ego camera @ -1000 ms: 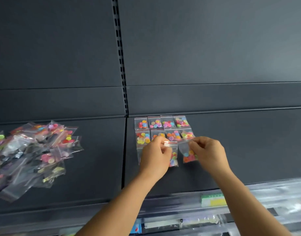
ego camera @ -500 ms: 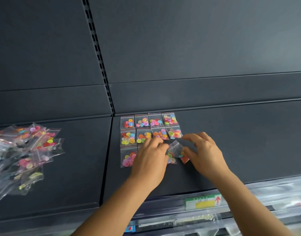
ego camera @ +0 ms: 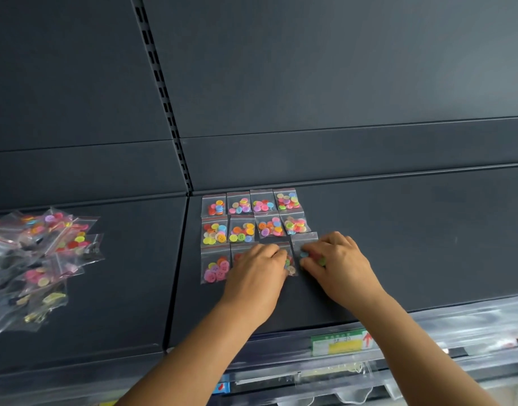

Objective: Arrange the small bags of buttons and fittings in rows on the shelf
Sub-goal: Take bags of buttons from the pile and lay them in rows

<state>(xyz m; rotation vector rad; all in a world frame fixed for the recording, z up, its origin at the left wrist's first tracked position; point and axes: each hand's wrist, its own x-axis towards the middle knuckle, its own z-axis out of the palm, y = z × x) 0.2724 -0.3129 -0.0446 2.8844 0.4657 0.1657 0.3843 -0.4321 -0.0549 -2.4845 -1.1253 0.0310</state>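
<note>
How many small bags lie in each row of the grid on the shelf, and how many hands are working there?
Back row: 4 bags
Middle row: 4 bags
Front row: 4 bags, three partly under the hands
Hands: 2, left and right
Total: 12 bags

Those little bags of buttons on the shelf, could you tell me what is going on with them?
A person is laying small button bags in rows on the dark shelf. Two rows of four bags are set; a third row is being filled. The left hand rests on the third row's middle bags, and the right hand presses the fourth bag into place. An unsorted pile of bags waits at the left.
</note>
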